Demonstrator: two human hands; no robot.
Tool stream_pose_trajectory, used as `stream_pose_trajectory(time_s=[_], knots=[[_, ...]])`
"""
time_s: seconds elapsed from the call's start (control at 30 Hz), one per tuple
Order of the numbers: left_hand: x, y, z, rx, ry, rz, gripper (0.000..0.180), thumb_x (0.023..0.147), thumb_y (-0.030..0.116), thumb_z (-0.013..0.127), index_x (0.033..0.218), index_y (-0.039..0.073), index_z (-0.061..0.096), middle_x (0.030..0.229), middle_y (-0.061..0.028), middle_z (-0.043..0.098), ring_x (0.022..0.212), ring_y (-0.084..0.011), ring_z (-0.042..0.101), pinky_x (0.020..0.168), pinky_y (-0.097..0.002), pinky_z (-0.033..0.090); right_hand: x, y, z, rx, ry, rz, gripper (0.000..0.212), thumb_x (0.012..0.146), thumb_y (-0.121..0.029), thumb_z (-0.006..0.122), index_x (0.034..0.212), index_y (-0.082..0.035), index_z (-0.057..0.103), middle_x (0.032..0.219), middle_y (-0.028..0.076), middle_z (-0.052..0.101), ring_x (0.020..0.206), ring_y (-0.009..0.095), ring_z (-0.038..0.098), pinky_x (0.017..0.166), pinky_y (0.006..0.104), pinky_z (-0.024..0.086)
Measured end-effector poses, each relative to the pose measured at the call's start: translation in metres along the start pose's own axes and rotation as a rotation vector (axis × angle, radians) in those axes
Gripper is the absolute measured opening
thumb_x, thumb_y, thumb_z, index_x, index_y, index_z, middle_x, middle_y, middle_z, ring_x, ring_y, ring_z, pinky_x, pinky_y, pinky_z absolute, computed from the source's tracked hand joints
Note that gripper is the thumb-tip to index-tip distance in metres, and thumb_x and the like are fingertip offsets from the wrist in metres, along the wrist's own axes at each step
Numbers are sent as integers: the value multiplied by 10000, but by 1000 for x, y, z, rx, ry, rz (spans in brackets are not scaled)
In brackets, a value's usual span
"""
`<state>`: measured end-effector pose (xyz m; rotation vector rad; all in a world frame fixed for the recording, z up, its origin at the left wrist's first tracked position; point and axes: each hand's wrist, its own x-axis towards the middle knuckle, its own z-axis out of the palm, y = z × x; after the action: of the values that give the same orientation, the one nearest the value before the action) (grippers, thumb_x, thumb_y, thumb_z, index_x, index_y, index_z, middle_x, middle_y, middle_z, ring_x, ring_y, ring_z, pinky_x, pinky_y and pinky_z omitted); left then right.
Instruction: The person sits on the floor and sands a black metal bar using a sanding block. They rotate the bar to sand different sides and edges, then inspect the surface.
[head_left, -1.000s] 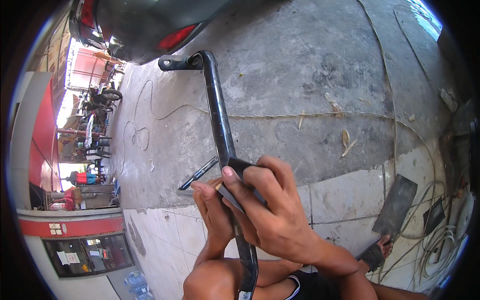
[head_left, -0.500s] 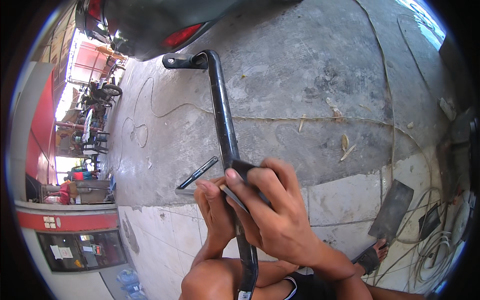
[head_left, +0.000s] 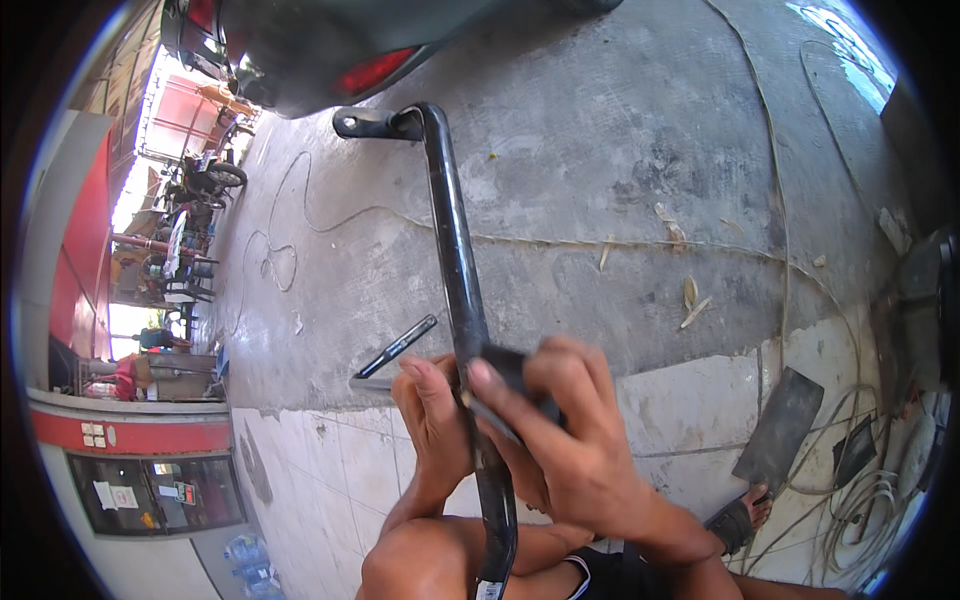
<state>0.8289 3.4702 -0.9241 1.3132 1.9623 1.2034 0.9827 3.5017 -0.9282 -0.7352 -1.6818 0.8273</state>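
A bent black metal tube with a flattened, drilled end runs from the floor area ahead down between my legs. My left hand is closed at the tube's left side, thumb raised. Left of that hand sticks out a bent thin metal rod with a dark handle; its other end is hidden. My right hand, a little blurred, grips a dark flat piece against the tube's right side. What exactly this piece is cannot be made out.
A dark vehicle's rear stands ahead. A cord crosses the concrete, with scraps near it. At right lie a dark flat sheet and a coiled hose. Motorcycles stand far left.
The tube's middle and my right hand with the dark piece have shifted slightly right and down. My left hand stays nearly in place.
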Motion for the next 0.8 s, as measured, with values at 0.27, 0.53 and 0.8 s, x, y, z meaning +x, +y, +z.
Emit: stream_pose_trajectory(time_s=[0.27,0.53,0.8], knots=[[2,6,6,48,10,15,909,1112,669,207,714,-30,630,601,-23,563,579,-96,498,521,-338,369,1,9,-2,-51,10,-88,468,804,-53,784,1244,74,689,1047,124,530,989,355,577,817,439,523],[2,0,6,-58,85,-45,925,1108,680,202,734,-41,645,605,-15,563,580,-86,498,519,-325,345,4,2,-4,23,1,-6,456,824,-23,827,1272,-45,747,1049,118,499,951,319,553,840,403,499],[4,0,-4,-29,19,-36,923,1120,649,154,733,-40,632,607,-33,551,576,-134,493,538,-336,353,-9,53,-22,360,253,339,233,1043,-66,621,1217,47,727,1058,76,559,907,161,555,752,344,459]])
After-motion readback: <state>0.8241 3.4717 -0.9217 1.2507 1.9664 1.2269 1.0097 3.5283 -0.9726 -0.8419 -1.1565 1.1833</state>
